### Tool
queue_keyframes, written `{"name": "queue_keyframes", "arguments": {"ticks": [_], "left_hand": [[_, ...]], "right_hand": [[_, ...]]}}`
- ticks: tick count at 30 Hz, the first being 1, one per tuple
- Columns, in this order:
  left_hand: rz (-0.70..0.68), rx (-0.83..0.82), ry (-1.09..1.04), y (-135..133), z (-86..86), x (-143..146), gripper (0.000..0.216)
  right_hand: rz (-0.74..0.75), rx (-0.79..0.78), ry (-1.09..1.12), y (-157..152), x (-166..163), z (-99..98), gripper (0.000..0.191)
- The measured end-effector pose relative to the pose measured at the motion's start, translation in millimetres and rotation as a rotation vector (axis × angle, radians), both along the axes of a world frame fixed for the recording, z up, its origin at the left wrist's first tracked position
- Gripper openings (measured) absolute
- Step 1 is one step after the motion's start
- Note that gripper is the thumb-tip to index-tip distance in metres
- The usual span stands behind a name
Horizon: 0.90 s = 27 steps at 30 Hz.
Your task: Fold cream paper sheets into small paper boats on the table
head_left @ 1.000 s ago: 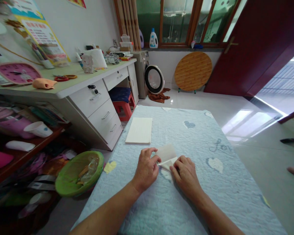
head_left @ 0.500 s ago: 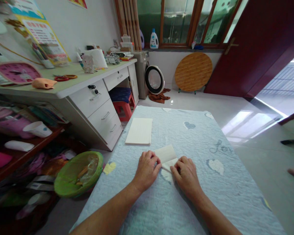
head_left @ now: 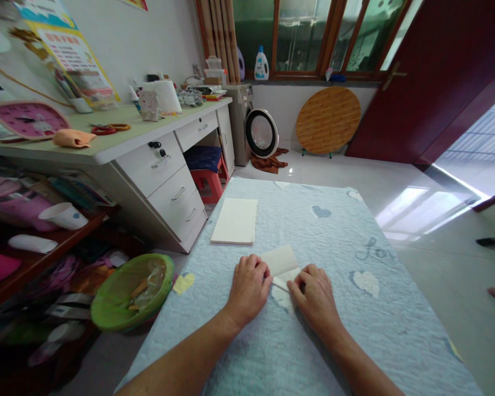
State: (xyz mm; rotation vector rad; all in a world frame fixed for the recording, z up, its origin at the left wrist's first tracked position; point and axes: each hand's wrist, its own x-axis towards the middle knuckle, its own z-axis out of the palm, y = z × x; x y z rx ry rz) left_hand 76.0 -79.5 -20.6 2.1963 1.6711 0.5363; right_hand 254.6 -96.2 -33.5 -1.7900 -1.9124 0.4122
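A small cream sheet of paper (head_left: 281, 260) lies partly folded on the pale blue quilted cloth (head_left: 342, 247) that covers the table. My left hand (head_left: 247, 289) has its fingers curled and pressed on the paper's left edge. My right hand (head_left: 313, 294) pinches the folded near corner with curled fingers. Both hands meet at the near edge of the paper and hide its lower part. A stack of cream paper sheets (head_left: 235, 220) rests further off to the left, apart from both hands.
A green basket (head_left: 132, 291) with scraps stands on the floor at the left. Behind it are a white desk with drawers (head_left: 165, 170), a red stool (head_left: 208, 181) and cluttered shelves (head_left: 33, 242). A washing machine (head_left: 253, 129) and a round wooden board (head_left: 328, 121) stand at the far wall.
My left hand's fingers have curled in and slid onto the paper's left edge. The right hand stays on the fold. The view has shifted slightly.
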Motion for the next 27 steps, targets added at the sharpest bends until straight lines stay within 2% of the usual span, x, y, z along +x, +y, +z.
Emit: {"name": "queue_keyframes", "arguments": {"ticks": [3,6,11,14,20,27], "left_hand": [[-0.024,0.011,0.003,-1,0.3,-3,0.004],[-0.074,0.027,0.031,-8,2.4,-9,0.016],[-0.253,0.099,0.257,-34,7.7,-10,0.043],[-0.338,0.114,0.301,-47,6.8,-8,0.047],[-0.296,0.088,0.326,-50,-4.1,-9,0.061],[-0.276,0.065,0.315,-52,-7.9,-10,0.063]], "right_hand": [[-0.004,0.006,-0.005,0,0,-0.8,0.022],[0.000,0.012,-0.010,0,0,-1.3,0.023],[0.004,0.029,-0.023,0,1,-1.7,0.022],[0.011,0.034,-0.026,0,1,-1.9,0.022],[0.013,0.019,-0.018,0,1,-1.4,0.022],[0.012,0.021,-0.026,0,2,-2.0,0.022]]}}
